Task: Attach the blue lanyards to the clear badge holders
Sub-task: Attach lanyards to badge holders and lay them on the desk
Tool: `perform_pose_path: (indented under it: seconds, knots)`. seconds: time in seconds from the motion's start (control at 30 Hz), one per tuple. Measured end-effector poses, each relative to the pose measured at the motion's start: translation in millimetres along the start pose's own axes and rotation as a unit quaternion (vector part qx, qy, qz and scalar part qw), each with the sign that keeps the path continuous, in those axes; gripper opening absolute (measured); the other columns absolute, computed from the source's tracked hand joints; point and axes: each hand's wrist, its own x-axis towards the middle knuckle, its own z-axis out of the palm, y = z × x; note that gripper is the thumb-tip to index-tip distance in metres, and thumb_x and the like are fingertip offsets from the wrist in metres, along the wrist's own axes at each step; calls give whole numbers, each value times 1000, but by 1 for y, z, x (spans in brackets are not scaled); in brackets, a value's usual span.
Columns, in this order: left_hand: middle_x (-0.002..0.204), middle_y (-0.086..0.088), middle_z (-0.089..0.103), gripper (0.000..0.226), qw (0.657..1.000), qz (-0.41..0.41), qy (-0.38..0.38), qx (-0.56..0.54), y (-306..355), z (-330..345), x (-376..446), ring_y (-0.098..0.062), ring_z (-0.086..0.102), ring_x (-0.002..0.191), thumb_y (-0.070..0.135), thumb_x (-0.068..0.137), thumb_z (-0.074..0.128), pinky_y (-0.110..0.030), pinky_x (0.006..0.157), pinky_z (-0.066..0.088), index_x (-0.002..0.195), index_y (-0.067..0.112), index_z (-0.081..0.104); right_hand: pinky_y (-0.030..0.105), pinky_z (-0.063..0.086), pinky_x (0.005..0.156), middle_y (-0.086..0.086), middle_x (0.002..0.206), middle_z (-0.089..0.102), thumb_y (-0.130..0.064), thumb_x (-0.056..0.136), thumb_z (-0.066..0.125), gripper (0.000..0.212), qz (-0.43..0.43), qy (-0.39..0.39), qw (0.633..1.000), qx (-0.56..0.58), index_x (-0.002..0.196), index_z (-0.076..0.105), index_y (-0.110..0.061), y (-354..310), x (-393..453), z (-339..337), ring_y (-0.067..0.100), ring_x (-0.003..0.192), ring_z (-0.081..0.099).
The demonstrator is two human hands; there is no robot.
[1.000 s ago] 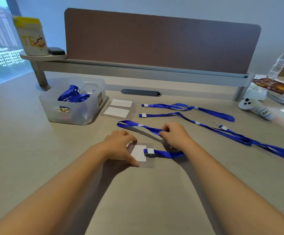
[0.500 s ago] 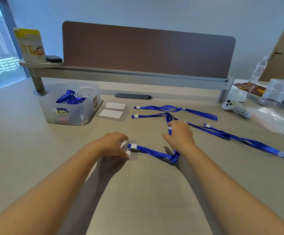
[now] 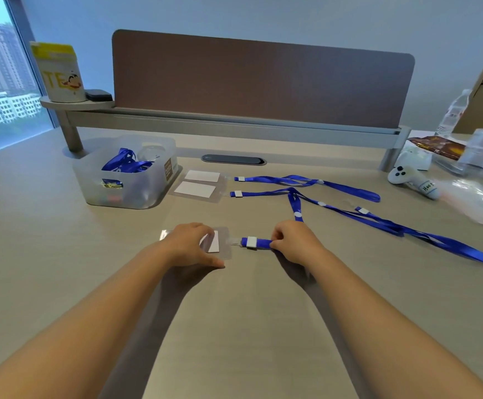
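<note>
A clear badge holder (image 3: 220,243) with a white card lies flat on the desk in front of me. My left hand (image 3: 189,244) rests on it, fingers spread over the holder. A blue lanyard (image 3: 256,242) with a white clip joins the holder's right end. My right hand (image 3: 293,240) pinches that lanyard just right of the clip; the strap runs up and away behind the hand. Two more badge holders (image 3: 198,184) lie farther back, each with a blue lanyard (image 3: 306,181) stretched out to its right.
A translucent bin (image 3: 128,180) with blue lanyards stands at the back left. A white controller (image 3: 414,180), plastic bags (image 3: 482,203), a snack packet and a water bottle (image 3: 453,113) sit at the right. A brown divider panel (image 3: 263,79) closes the desk's far side.
My right hand came back from the strap's loop to the lanyard end near the clip. The strap now lies straight out from the holder. The camera tilted up slightly.
</note>
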Motion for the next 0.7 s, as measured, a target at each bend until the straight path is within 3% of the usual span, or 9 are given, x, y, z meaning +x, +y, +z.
perform_pose_path:
  seconds: [0.13, 0.27, 0.43, 0.6, 0.7]
  knots:
    - [146, -5, 30, 80, 999, 22, 39, 6, 12, 6, 4, -26, 25, 133, 51, 67, 66, -44, 110, 26, 132, 21, 30, 35, 45, 98, 8, 125, 57, -22, 85, 59, 37, -12, 10, 1000, 8, 119, 55, -10, 1, 3, 2, 21, 113, 54]
    - [143, -4, 36, 68, 998, 44, 52, -9, 25, 10, 5, -24, 29, 130, 44, 72, 64, -41, 108, 29, 129, 20, 36, 33, 44, 98, 8, 132, 51, -29, 84, 61, 49, -59, 13, 996, 58, 128, 49, -13, -12, 7, 12, 22, 118, 51]
    - [135, -6, 46, 60, 996, 46, 67, -29, 22, 12, 7, -23, 38, 122, 41, 73, 65, -37, 102, 35, 123, 17, 44, 29, 46, 88, 11, 116, 61, -24, 86, 58, 32, -78, 19, 996, 31, 114, 62, -9, -25, 14, 22, 21, 101, 56]
    - [133, -6, 48, 56, 991, 64, 104, -52, 22, 10, 5, -22, 40, 120, 39, 71, 67, -35, 101, 35, 119, 16, 48, 20, 43, 65, 8, 90, 57, -12, 87, 55, 14, -60, -13, 987, 149, 98, 60, -6, -28, 16, 17, 11, 71, 51]
    - [132, -4, 48, 58, 987, 86, 120, -64, 25, 5, 2, -20, 41, 119, 39, 70, 69, -35, 100, 36, 120, 19, 47, 17, 45, 62, 14, 94, 59, -8, 89, 52, 8, -46, -30, 965, 258, 96, 55, -9, -29, 14, 9, 11, 67, 54]
